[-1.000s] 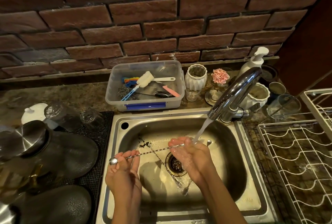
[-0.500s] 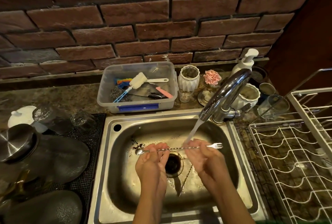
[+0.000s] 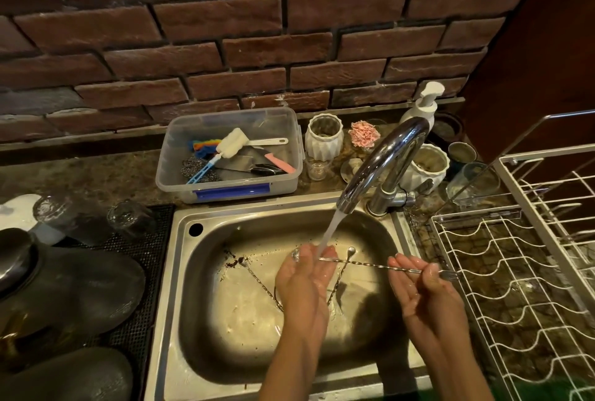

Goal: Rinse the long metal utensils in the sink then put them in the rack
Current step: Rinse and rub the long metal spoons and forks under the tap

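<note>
Spanning the whole background, a dark red brick wall (image 3: 289, 46) rises behind a mottled stone counter (image 3: 96, 175). Set into the counter is a stainless steel sink (image 3: 180, 320), its basin wet and flecked with dark specks near the far left corner. To its right stands a white wire rack (image 3: 515, 272) with wavy slots. To its left, a black mesh mat (image 3: 141, 272) carries dark rounded cookware (image 3: 80, 288) and two upturned glasses (image 3: 128, 217). Behind the sink sits a clear plastic tub (image 3: 289, 130) holding brushes, a steel scourer and a pink-handled tool. Right of the tub are two white ribbed jars (image 3: 323, 139), a pink flower-like object (image 3: 363, 135) and a white pump bottle (image 3: 423, 104). A curved chrome faucet (image 3: 386, 159) arches over the basin, and a stream of water (image 3: 328, 230) falls from it onto the left hand (image 3: 302, 275). That hand lies palm-up with fingers nearly straight, cradling the spoon end of a long twisted bar spoon (image 3: 370, 265) under the stream. The right hand (image 3: 421, 284) pinches the same utensil near its forked end, which pokes out past the fingers toward the rack. The utensil runs roughly level between the two hands, above the basin. Two more long metal utensils (image 3: 257, 275) lie on the sink floor, partly hidden behind the left hand.
</note>
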`<action>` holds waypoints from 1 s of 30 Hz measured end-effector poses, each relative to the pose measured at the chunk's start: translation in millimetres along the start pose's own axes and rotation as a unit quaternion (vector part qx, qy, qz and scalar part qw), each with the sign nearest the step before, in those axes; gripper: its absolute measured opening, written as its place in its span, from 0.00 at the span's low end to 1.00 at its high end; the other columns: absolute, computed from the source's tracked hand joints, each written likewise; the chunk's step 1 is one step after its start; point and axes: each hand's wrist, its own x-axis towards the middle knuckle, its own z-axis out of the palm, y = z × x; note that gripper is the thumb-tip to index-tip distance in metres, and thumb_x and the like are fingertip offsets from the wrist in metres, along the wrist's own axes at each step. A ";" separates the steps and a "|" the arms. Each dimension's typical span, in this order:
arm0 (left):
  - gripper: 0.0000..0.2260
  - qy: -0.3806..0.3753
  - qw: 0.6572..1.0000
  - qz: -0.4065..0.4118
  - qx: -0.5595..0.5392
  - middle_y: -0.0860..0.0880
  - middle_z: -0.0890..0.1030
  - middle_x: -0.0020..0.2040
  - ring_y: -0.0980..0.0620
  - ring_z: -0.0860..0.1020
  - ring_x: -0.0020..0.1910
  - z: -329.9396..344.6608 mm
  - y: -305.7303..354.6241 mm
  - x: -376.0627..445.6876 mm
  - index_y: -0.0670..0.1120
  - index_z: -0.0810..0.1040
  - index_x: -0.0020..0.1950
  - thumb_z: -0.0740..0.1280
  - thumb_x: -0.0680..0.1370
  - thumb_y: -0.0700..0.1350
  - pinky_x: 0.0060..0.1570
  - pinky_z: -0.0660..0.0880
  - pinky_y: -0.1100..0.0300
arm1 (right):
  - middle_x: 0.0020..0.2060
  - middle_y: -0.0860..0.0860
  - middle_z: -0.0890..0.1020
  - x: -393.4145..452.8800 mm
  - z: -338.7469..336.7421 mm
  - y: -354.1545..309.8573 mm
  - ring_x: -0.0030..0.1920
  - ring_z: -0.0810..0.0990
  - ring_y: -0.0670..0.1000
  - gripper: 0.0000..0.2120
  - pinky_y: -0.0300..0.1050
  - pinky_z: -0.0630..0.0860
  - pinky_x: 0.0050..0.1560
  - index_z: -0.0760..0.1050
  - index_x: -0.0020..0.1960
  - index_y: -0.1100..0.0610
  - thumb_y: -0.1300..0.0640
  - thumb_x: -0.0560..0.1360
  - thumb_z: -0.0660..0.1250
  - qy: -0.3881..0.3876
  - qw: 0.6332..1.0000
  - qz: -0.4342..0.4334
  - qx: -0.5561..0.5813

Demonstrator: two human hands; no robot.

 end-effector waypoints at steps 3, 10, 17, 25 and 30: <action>0.10 -0.002 0.999 -0.028 0.043 0.35 0.86 0.51 0.40 0.86 0.51 12.4 -19.9 -7.7 0.35 0.75 0.62 0.64 0.82 0.36 0.47 0.84 0.52 | 0.47 0.62 0.87 -9.2 6.8 8.9 0.49 0.88 0.59 0.14 0.45 0.85 0.41 0.76 0.55 0.67 0.57 0.83 0.58 -0.007 1.000 0.003 -0.008; 0.11 -0.011 1.000 0.002 0.018 0.35 0.86 0.52 0.40 0.86 0.53 0.2 0.5 1.4 0.33 0.76 0.62 0.63 0.83 0.39 0.54 0.84 0.49 | 0.44 0.60 0.87 -16.8 2.5 -5.8 0.45 0.88 0.55 0.15 0.48 0.84 0.48 0.77 0.53 0.66 0.55 0.83 0.58 0.035 0.999 -0.034 -0.017; 0.11 -0.072 0.996 -0.037 0.039 0.36 0.86 0.54 0.40 0.84 0.58 -1.4 3.9 1.7 0.37 0.73 0.63 0.61 0.82 0.31 0.53 0.83 0.53 | 0.51 0.62 0.85 -15.6 -0.5 1.5 0.45 0.88 0.54 0.12 0.46 0.84 0.46 0.77 0.57 0.68 0.62 0.83 0.58 0.038 0.999 0.013 -0.001; 0.08 -0.033 0.997 0.000 0.064 0.35 0.86 0.53 0.41 0.86 0.54 -4.6 2.2 -3.4 0.35 0.76 0.60 0.62 0.81 0.32 0.50 0.84 0.54 | 0.48 0.64 0.87 -12.7 44.7 62.4 0.45 0.88 0.57 0.10 0.45 0.85 0.42 0.78 0.58 0.68 0.66 0.79 0.63 0.003 0.999 0.051 -0.018; 0.06 0.034 0.991 0.103 0.083 0.41 0.87 0.43 0.45 0.87 0.46 -22.1 36.5 4.0 0.40 0.76 0.52 0.62 0.81 0.31 0.49 0.84 0.50 | 0.50 0.68 0.85 -9.1 68.7 87.9 0.52 0.86 0.62 0.10 0.54 0.83 0.56 0.75 0.59 0.70 0.67 0.80 0.63 -0.036 0.995 0.095 -0.023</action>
